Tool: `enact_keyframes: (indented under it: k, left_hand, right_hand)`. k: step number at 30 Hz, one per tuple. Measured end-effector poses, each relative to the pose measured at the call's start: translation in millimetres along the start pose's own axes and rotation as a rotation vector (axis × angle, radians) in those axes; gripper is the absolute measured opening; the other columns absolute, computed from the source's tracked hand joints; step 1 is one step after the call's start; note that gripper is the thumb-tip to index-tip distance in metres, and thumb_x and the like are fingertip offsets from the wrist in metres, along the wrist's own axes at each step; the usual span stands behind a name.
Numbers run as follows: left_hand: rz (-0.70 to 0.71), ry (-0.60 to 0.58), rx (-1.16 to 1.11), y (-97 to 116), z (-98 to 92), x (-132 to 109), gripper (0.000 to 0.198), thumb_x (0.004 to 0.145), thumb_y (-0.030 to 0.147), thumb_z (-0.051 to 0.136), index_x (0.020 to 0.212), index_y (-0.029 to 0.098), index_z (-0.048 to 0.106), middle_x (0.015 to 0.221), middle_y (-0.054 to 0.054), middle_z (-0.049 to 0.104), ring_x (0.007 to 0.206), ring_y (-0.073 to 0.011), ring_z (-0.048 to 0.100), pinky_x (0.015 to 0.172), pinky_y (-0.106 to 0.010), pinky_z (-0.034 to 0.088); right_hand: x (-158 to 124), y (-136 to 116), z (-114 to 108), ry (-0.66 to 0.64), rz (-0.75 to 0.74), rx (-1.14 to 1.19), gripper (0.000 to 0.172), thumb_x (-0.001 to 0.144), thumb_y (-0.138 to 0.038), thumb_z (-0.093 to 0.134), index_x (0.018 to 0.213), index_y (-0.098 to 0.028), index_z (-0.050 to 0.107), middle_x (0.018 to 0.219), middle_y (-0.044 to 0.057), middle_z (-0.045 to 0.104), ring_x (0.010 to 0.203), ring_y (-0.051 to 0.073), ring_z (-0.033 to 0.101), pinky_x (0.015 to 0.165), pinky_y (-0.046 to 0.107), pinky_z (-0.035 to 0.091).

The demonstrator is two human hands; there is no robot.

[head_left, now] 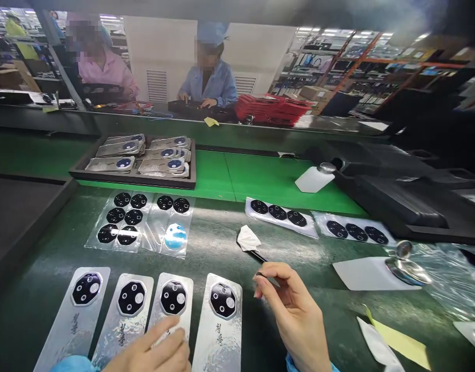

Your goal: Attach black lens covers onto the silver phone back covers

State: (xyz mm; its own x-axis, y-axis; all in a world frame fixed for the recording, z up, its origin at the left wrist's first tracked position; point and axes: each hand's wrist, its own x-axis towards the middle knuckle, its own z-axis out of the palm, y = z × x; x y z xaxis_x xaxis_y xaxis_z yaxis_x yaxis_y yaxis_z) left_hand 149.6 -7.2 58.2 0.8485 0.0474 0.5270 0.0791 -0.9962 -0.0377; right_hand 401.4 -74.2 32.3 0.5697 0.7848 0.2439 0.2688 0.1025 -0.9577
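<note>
Dark green counter (pixel 217 258) stretches beneath your hands, streaked with glare. Your right hand (pixel 299 315) pinches, thumb to forefinger, a dark piece (pixel 261 275) too small to identify; keep that grip light. Your left hand (pixel 155 349) curls loosely over the silver panel (pixel 186 311) just beneath it; whether it touches or grips cannot be told. Best to steady that panel by its edges, fingertips off the black disc (pixel 171 296) just beyond them. A second panel (pixel 217 333) lies between your hands, and a white cloth (pixel 248 238) just beyond your right.
</note>
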Motion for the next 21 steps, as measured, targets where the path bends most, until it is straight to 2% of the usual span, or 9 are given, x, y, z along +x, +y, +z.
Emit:
enact_keyframes:
  k: [3, 6, 8, 13, 19, 21]
  left_hand:
    - [-0.084, 0.014, -0.040, -8.8, -5.3, -19.3, 0.034, 0.096, 0.001, 0.038, 0.076, 0.013, 0.063, 0.081, -0.003, 0.068, 0.089, -0.0167, 0.066, 0.108, -0.042, 0.045]
    - [-0.094, -0.008, -0.080, -15.6, -1.4, -28.8, 0.029, 0.095, 0.002, 0.041, 0.079, 0.011, 0.063, 0.082, -0.005, 0.068, 0.091, -0.0172, 0.066, 0.110, -0.042, 0.045]
    - [-0.088, -0.006, -0.076, -18.1, 2.0, -29.2, 0.030, 0.096, 0.002, 0.040, 0.081, 0.010, 0.064, 0.082, -0.004, 0.068, 0.094, -0.0173, 0.066, 0.113, -0.042, 0.043]
    - [-0.092, 0.006, -0.067, -20.1, 5.2, -24.6, 0.034, 0.097, 0.002, 0.035, 0.083, 0.010, 0.065, 0.083, -0.006, 0.069, 0.096, -0.0180, 0.067, 0.115, -0.042, 0.040]
    - [-0.092, -0.021, -0.036, -19.7, 7.1, -26.6, 0.029, 0.094, -0.001, 0.040, 0.084, 0.010, 0.065, 0.084, -0.006, 0.069, 0.092, -0.0187, 0.067, 0.113, -0.048, 0.043]
    - [-0.085, -0.021, -0.039, -19.5, 7.8, -27.4, 0.029, 0.093, -0.001, 0.040, 0.084, 0.009, 0.066, 0.084, -0.006, 0.070, 0.092, -0.0189, 0.068, 0.111, -0.046, 0.045]
  right_hand:
    - [-8.9, -11.2, 6.7, 0.019, -0.042, -0.050, 0.023, 0.088, -0.024, 0.068, 0.108, -0.028, 0.060, 0.092, 0.001, 0.062, 0.078, 0.015, 0.064, 0.064, 0.024, 0.056]
    - [-16.8, -21.6, 18.1, -0.085, -0.092, -0.093, 0.011, 0.089, -0.019, 0.065, 0.098, -0.026, 0.064, 0.088, 0.002, 0.065, 0.075, 0.015, 0.065, 0.063, 0.023, 0.055]
    - [-20.0, -25.8, 26.5, -0.161, -0.146, -0.109, 0.008, 0.091, -0.017, 0.062, 0.089, -0.024, 0.065, 0.084, 0.002, 0.065, 0.073, 0.016, 0.064, 0.061, 0.023, 0.053]
    - [-22.7, -21.5, 41.0, -0.245, -0.249, -0.130, 0.014, 0.093, -0.011, 0.057, 0.092, -0.023, 0.063, 0.081, 0.002, 0.064, 0.073, 0.016, 0.062, 0.064, 0.025, 0.050]
    - [-20.9, -15.5, 42.8, -0.268, -0.225, -0.160, 0.013, 0.094, -0.011, 0.054, 0.096, -0.023, 0.059, 0.086, 0.003, 0.060, 0.078, 0.016, 0.061, 0.066, 0.026, 0.049]
    - [-21.3, -16.9, 42.7, -0.269, -0.229, -0.171, 0.013, 0.094, -0.011, 0.053, 0.096, -0.023, 0.058, 0.085, 0.003, 0.060, 0.078, 0.016, 0.061, 0.065, 0.026, 0.049]
